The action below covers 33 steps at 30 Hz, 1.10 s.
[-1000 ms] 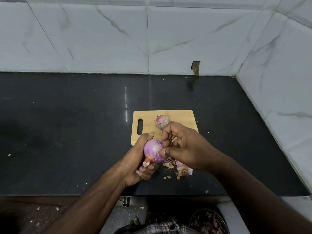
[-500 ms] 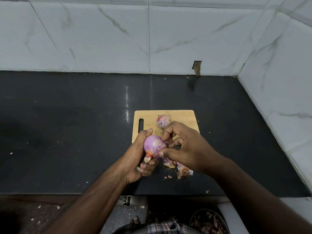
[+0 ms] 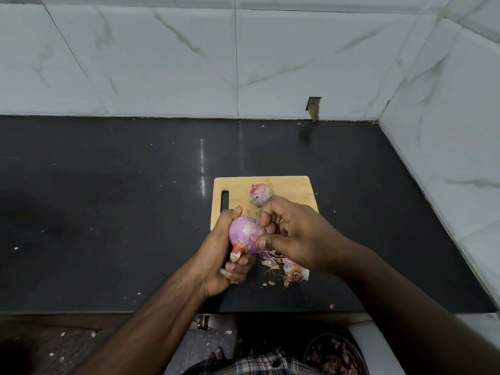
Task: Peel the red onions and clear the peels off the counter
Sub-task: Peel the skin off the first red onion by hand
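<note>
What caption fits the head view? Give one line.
Left hand holds onion; right hand peels it above counter.

Wooden cutting board (image 3: 292, 189) with a handle slot sits on the black counter. White marble-look wall tiles (image 3: 162, 63) behind, small cutout hole (image 3: 313, 104) at the tile base. Round bowl (image 3: 362, 355) bottom right, down below counter level.

**Dark stone, pale marble corner**

A glossy black stone tabletop (image 3: 108, 212) runs into a corner of white, grey-veined marble wall tiles (image 3: 162, 55). A small rectangular hole (image 3: 313, 104) breaks the back wall. Overhead light glints on the stone.
</note>
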### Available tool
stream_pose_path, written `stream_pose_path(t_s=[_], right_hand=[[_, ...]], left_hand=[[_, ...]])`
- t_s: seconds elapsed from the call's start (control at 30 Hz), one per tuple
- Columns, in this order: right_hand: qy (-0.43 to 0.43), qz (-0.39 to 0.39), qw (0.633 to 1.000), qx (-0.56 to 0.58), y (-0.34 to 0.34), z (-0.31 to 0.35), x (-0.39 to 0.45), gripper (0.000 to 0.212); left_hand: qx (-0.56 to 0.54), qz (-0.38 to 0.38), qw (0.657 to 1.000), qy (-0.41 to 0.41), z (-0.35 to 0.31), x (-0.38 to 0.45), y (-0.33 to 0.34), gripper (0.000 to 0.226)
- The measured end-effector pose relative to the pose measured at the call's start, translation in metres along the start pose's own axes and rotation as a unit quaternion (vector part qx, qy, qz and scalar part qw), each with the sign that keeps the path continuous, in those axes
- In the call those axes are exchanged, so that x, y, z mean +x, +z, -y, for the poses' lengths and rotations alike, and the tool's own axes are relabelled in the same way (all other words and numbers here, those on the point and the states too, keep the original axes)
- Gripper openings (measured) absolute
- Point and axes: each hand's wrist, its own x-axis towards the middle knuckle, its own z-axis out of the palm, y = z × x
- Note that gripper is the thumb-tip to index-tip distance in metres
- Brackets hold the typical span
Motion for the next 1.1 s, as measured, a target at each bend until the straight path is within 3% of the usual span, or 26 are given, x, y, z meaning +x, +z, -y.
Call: stream_pose_path(t_s=[0.27,0.4,0.6,0.83,1.0,1.1], right_hand=[[0.032,-0.045,0.993,0.108,-0.009,-0.020,-0.012,0.021],[0.057,-0.046,0.997,0.033,-0.013,-0.027,-0.017,0.017],[0.076,-0.034,0.992,-0.095,-0.017,-0.029,-0.022,0.021],[0.078,-0.084,0.993,0.011,-0.008,-0.011,-0.022,0.031],[0.044,-0.107,0.989,-0.096,0.002,0.005,-0.021,0.032],[0.012,-0.130,0.980,-0.149,0.008,0.009,-0.022,0.025]], left_hand=[[-0.013,0.061,0.998,0.017,0.006,-0.004,-0.007,0.069],[0.001,0.084,0.996,0.031,0.004,-0.006,-0.007,0.066],[0.042,0.040,0.997,0.059,0.005,-0.005,-0.006,0.059],[0.050,0.031,0.994,0.093,0.009,-0.005,-0.003,0.050],[0.089,0.002,0.987,0.134,0.010,-0.004,0.000,0.048],[0.120,-0.016,0.980,0.159,0.010,-0.005,0.003,0.035]])
